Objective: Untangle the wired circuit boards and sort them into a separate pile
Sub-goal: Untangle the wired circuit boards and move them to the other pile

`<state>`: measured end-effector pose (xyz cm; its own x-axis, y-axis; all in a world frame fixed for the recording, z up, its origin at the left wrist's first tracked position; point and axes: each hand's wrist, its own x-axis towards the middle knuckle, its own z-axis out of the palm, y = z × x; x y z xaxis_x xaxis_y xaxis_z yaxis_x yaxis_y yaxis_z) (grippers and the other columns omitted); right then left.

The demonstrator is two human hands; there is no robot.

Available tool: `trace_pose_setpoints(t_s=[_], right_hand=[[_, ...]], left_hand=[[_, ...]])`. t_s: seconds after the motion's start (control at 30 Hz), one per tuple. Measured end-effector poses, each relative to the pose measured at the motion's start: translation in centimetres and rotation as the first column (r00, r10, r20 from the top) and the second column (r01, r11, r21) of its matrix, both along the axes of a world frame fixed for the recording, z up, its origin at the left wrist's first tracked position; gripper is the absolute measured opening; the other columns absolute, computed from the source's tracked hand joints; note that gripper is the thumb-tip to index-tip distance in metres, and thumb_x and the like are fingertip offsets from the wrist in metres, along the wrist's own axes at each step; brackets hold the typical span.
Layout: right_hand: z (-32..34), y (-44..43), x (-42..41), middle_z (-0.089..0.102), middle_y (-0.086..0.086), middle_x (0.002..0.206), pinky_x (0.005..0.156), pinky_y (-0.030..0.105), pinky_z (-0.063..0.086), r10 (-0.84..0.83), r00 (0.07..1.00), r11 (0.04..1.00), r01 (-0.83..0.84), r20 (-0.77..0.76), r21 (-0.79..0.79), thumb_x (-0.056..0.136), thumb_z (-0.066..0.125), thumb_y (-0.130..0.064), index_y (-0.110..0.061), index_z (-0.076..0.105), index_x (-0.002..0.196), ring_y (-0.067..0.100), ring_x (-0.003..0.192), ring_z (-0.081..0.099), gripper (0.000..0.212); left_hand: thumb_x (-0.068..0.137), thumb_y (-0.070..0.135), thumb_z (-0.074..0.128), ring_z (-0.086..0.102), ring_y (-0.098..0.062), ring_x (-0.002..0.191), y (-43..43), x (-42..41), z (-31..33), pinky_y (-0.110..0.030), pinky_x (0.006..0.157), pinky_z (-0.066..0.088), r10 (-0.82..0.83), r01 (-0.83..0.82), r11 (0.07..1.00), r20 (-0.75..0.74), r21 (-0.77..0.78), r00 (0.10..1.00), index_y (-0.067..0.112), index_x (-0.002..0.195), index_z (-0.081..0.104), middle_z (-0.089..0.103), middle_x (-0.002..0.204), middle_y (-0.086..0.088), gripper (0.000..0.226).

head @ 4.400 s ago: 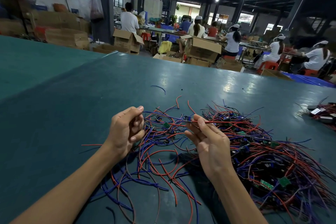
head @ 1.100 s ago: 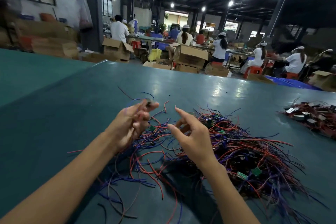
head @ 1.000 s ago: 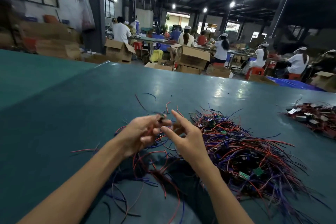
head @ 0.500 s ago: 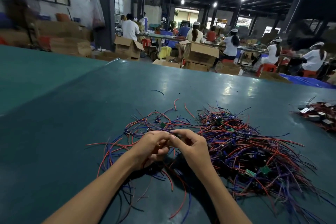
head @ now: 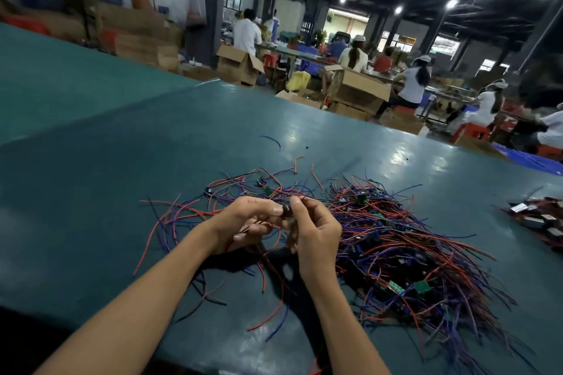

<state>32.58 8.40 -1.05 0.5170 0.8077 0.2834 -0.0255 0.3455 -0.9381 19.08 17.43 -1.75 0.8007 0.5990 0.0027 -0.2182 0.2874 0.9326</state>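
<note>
While our left hand [head: 243,222] and right hand [head: 316,230] pinch one board [head: 286,212], the separate pile [head: 537,222] lies right, nearer the latter.

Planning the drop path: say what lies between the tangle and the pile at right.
Head view: bare table, with a few wire ends from the tangle reaching partway toward the pile.

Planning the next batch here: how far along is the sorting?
Done: a small separate pile at the far right. In hand: left hand and right hand pinch one dark piece with wires. Left: the big tangle, clearly most of the job.
</note>
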Motion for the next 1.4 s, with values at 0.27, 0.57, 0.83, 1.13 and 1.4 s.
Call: trace_pose_setpoints(t_s=[0.27,0.57,0.83,1.13,1.4], right_hand=[[2.2,0.0,1.0,0.063,0.007,0.062,0.032,0.021,0.034,0.047,0.957,0.997,-0.027,-0.285,0.073,0.092,0.071,-0.009,-0.015,0.071,0.068,0.016,0.045,0.056,0.025],[2.6,-0.6,3.1,0.072,0.013,0.076,0.039,0.022,0.042,0.002,0.922,0.987,0.060,-0.387,0.148,0.094,0.067,-0.004,0.000,0.070,0.086,0.019,0.065,0.071,0.009],[2.2,-0.6,4.4,0.074,0.014,0.101,0.066,0.026,0.057,0.093,0.861,0.963,0.049,-0.500,0.264,0.094,0.063,0.000,0.003,0.063,0.121,0.026,0.095,0.074,0.027],[1.7,-0.3,2.0,0.072,0.012,0.086,0.054,0.026,0.052,0.143,0.965,0.986,-0.120,-0.219,0.114,0.094,0.068,-0.009,0.002,0.069,0.117,0.020,0.069,0.067,0.026],[0.8,0.3,0.4,0.070,0.012,0.075,0.043,0.026,0.043,0.131,0.991,0.991,-0.131,0.031,0.015,0.091,0.073,-0.016,-0.004,0.078,0.088,0.019,0.059,0.058,0.014]], left_hand=[[0.086,0.023,0.063,0.031,-0.001,0.025,0.2,-0.5,1.1,-0.011,0.022,0.020,-0.014,0.014,0.994,0.009,-0.105,1.000,0.002,0.090,0.060,0.064,0.057,-0.001,0.022],[0.087,0.031,0.057,0.020,-0.003,0.023,2.7,-0.5,1.4,-0.012,0.025,0.012,-0.014,0.018,1.000,-0.172,0.020,0.985,0.004,0.081,0.068,0.030,0.039,0.007,0.030],[0.092,0.022,0.062,0.035,-0.001,0.033,3.2,-0.1,0.4,-0.011,0.026,0.021,0.123,-0.122,0.992,0.043,-0.013,0.992,0.002,0.092,0.066,0.067,0.071,-0.001,0.021],[0.091,0.032,0.067,0.041,-0.004,0.044,2.6,-0.7,0.1,-0.014,0.035,0.030,0.298,-0.325,0.941,0.224,0.092,0.928,0.006,0.106,0.074,0.068,0.076,0.000,0.030],[0.091,0.019,0.069,0.060,0.002,0.066,0.7,0.9,0.1,-0.010,0.062,0.044,0.364,-0.416,0.678,0.214,0.606,0.906,0.007,0.118,0.074,0.074,0.082,0.010,0.030]])
